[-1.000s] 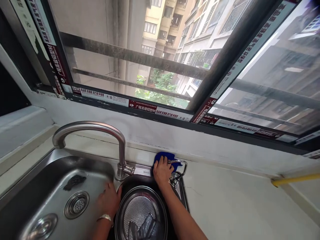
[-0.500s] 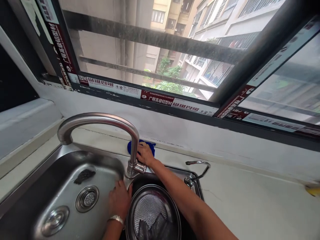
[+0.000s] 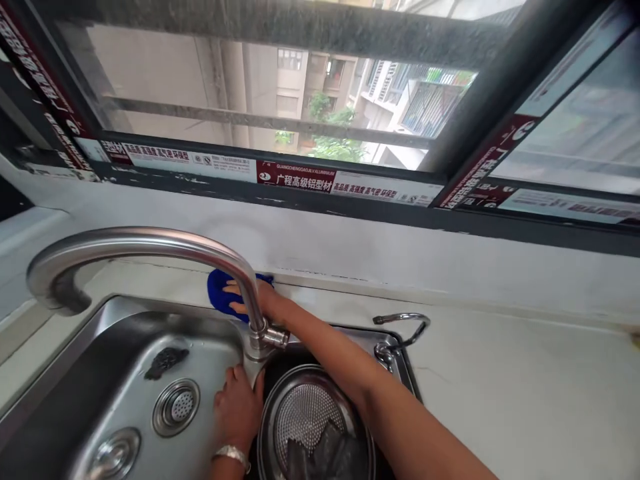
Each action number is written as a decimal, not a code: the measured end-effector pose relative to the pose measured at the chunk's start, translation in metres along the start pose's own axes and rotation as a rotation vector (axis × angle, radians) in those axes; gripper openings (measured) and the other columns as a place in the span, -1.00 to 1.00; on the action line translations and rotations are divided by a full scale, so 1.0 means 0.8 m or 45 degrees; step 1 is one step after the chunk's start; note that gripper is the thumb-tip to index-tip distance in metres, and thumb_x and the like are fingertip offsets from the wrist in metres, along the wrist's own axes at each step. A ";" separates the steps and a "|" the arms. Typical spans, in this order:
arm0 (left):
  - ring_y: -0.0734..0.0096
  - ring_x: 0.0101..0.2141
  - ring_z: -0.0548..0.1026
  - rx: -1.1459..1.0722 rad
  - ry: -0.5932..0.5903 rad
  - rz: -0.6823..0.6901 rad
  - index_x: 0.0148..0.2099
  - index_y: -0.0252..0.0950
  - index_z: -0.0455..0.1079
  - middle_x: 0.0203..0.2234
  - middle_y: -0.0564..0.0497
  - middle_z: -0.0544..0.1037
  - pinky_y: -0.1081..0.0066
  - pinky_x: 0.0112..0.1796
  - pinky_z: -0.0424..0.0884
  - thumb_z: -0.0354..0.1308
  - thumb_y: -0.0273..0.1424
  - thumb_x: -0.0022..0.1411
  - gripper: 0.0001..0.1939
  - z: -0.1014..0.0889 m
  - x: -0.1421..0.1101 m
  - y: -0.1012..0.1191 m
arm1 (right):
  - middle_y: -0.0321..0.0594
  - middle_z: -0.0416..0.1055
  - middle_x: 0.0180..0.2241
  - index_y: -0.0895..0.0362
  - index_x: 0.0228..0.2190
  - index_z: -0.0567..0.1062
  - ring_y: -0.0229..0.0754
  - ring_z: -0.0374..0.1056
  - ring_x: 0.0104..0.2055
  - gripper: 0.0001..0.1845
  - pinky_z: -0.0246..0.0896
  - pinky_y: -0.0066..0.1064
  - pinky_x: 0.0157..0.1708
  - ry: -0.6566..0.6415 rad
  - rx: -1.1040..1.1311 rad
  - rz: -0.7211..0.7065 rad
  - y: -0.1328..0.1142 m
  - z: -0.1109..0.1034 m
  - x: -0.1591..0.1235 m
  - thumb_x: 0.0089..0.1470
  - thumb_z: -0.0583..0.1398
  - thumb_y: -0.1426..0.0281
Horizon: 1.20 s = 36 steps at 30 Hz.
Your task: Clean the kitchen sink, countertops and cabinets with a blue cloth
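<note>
Behind the tap, my right hand (image 3: pixel 257 298) presses a blue cloth (image 3: pixel 219 291) onto the counter strip, its fingers spread over the fabric. The steel tap (image 3: pixel 165 241) partly covers that hand. My left hand (image 3: pixel 237 408), with a bracelet (image 3: pixel 233 456) at the wrist, leans on the divider between the two sink bowls. Its thumb is apart from the fingers, and it holds nothing I can see. Under my right forearm, a round metal pan with a dimpled base (image 3: pixel 306 411) sits in the right bowl, dark cloth-like pieces (image 3: pixel 327 455) lying in it.
The left steel sink bowl (image 3: pixel 125 383) holds a dark wet scrap (image 3: pixel 167 362) near the drain (image 3: pixel 179 407). A small curved spout (image 3: pixel 404 319) rises at the right bowl's back corner. Pale counter (image 3: pixel 505 393) extends right. A window frame (image 3: pixel 295 200) runs above the wall.
My right hand has slid left with the blue cloth, further behind the tap. My left hand stays on the divider. The camera view has shifted.
</note>
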State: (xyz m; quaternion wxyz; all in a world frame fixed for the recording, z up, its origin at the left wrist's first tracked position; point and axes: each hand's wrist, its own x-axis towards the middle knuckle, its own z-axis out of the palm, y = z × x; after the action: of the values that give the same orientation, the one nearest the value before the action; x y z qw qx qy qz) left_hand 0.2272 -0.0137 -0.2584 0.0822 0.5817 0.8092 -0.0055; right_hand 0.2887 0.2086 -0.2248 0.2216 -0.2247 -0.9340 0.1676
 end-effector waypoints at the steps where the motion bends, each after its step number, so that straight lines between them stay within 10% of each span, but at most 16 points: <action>1: 0.11 -0.26 0.58 -0.009 0.000 0.007 -0.09 -0.41 0.36 -0.18 -0.21 0.49 0.24 -0.27 0.41 -0.18 -0.16 0.47 -0.57 -0.001 0.000 0.000 | -0.10 0.38 0.16 0.17 0.08 0.49 -0.10 0.27 0.17 -0.61 0.12 -0.29 0.24 -0.006 -0.028 0.011 0.003 -0.011 -0.021 0.24 0.31 0.38; 10: 0.03 -0.26 0.60 -0.131 0.002 0.006 -0.07 -0.47 0.39 -0.17 -0.30 0.54 0.22 -0.29 0.42 -0.17 -0.16 0.44 -0.52 -0.009 0.006 0.000 | -0.24 0.32 0.22 0.03 0.24 0.35 -0.05 0.24 0.14 -0.49 0.22 -0.28 0.16 -0.142 -0.595 0.665 0.004 -0.117 -0.210 0.29 0.20 0.38; 16: 0.00 -0.25 0.61 -0.145 0.031 0.034 -0.07 -0.48 0.39 -0.14 -0.33 0.53 0.20 -0.30 0.43 -0.20 -0.15 0.45 -0.49 -0.008 0.007 -0.001 | 0.19 0.44 0.01 0.30 0.05 0.48 0.16 0.36 -0.01 -0.62 0.35 -0.08 -0.04 -0.140 -0.898 1.042 -0.021 -0.143 -0.268 0.23 0.12 0.50; 21: 0.02 -0.27 0.61 -0.162 0.056 0.059 -0.06 -0.48 0.38 -0.16 -0.33 0.55 0.21 -0.30 0.43 -0.22 -0.15 0.45 -0.49 0.001 0.009 -0.002 | 0.27 0.46 -0.24 0.36 -0.26 0.55 0.21 0.39 -0.17 -0.81 0.37 -0.06 -0.20 -0.152 -0.988 1.153 -0.017 -0.138 -0.265 0.14 0.15 0.54; 36: 0.00 -0.27 0.59 -0.117 0.045 0.061 -0.08 -0.48 0.39 -0.20 -0.31 0.52 0.18 -0.29 0.42 -0.18 -0.17 0.44 -0.51 0.003 0.006 -0.001 | 0.01 0.37 0.11 0.23 0.05 0.48 0.07 0.23 0.06 -0.58 0.29 -0.20 -0.03 -0.056 -0.692 0.692 -0.025 -0.056 -0.138 0.15 0.16 0.43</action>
State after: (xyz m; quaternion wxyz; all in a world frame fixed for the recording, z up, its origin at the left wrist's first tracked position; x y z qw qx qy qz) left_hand 0.2257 -0.0099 -0.2617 0.0946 0.5965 0.7958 0.0437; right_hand 0.3922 0.1467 -0.2164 0.0811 -0.5110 -0.8552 -0.0287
